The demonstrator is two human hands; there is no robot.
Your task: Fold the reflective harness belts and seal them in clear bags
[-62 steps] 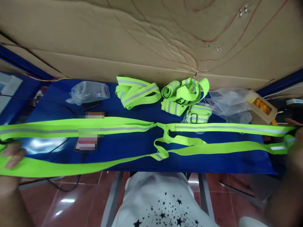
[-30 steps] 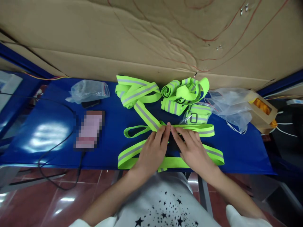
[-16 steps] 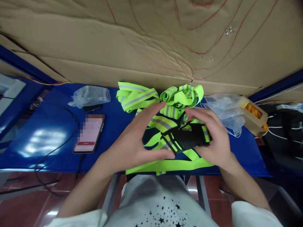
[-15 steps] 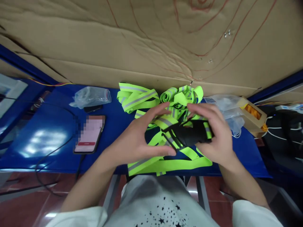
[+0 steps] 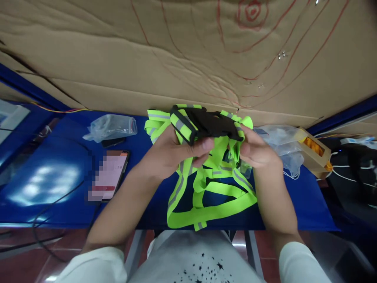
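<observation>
A large black buckle (image 5: 215,122) spans the gap between my hands, raised above the table. My left hand (image 5: 171,155) is closed on its left end, where a yellow-green strap with a grey reflective stripe (image 5: 183,125) loops through; the thumb lies along the lower edge. Around the right end, beside more strap, the fingers of my right hand (image 5: 255,151) are closed. From the buckle, a tangle of reflective webbing (image 5: 212,214) hangs down and spreads over the table near my body. Behind my left hand, another bundle of reflective strap (image 5: 156,122) is partly hidden.
On the blue table (image 5: 59,157), a phone (image 5: 110,173) and a clear plastic bag (image 5: 110,127) lie to the left. More plastic bags (image 5: 282,143) and a cardboard box (image 5: 315,151) sit to the right. A cardboard panel (image 5: 118,59) rises behind.
Both hands have lifted the buckle away from my body, and it now lies across between them. My left hand, spread before, has closed on its left end. The webbing trails below.
</observation>
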